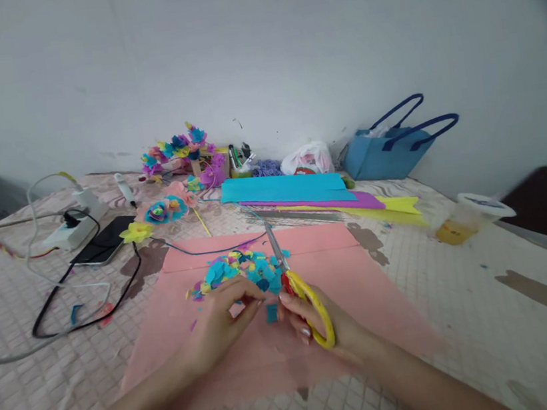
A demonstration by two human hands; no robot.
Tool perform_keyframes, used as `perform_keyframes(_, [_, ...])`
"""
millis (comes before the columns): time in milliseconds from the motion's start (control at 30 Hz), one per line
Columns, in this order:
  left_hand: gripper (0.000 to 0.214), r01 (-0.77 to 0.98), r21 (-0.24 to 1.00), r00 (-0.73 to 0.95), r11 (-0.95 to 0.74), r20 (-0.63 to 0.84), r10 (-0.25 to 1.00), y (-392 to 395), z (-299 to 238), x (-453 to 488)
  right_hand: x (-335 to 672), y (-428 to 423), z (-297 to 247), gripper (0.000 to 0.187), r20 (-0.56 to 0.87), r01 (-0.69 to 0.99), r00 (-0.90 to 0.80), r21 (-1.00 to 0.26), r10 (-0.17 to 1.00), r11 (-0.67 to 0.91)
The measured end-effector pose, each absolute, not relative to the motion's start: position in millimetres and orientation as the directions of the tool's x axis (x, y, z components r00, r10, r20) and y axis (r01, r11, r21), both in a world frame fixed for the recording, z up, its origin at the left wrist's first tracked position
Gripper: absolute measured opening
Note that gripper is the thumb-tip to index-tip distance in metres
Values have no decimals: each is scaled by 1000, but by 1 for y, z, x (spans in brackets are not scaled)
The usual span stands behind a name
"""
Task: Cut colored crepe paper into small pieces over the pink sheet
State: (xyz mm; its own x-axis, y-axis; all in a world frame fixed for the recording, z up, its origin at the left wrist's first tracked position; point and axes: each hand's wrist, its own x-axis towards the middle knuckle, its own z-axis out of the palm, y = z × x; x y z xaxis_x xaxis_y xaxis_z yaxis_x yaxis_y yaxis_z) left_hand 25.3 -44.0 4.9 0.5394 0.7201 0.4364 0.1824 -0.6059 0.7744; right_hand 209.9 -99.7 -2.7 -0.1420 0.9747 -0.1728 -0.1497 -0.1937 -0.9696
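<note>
Yellow-handled scissors [311,301] with a red part near the pivot are in my right hand [318,313], blades closed and pointing away from me. My left hand [225,319] is in a pinch just left of it; what the fingertips hold, if anything, is too small to make out. Beyond that hand lies a heap of small paper scraps [232,271] in blue, yellow and purple. A separate blue scrap [271,313] sits between the two hands. Under all of this spreads a pink paper sheet [367,300], with a fold line across its far part.
Rolled crepe paper in blue [286,188], purple and yellow lies behind the sheet. Paper flowers [168,209], a phone [104,241] and a power strip [75,228] with cables are at left. A blue bag [387,153] and a plastic tub [462,224] stand at right.
</note>
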Motion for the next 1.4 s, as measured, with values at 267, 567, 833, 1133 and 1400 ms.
perform_keyframes(267, [12, 176, 693, 558, -699, 514, 651, -42, 2, 22, 209, -101, 4, 31, -141, -188, -114, -969, 983, -161])
perform_keyframes(567, [19, 74, 667, 639, -742, 540, 549, -44, -4, 23, 205, -104, 19, 30, -188, -173, -66, -965, 980, -196])
perform_keyframes(833, [13, 108, 838, 585, -535, 381, 716, -50, 0, 29, 206, -103, 13, 27, -194, -176, -36, -965, 980, -197])
perform_keyframes(1133, [18, 187, 671, 648, -718, 465, 603, -52, -1, 27, 203, -102, 13, 26, -192, -162, -3, -968, 981, -190])
perform_keyframes(1400, [11, 92, 705, 624, -703, 510, 592, -46, -1, 30, 203, -100, 13, 25, -179, -128, -35, -975, 983, -182])
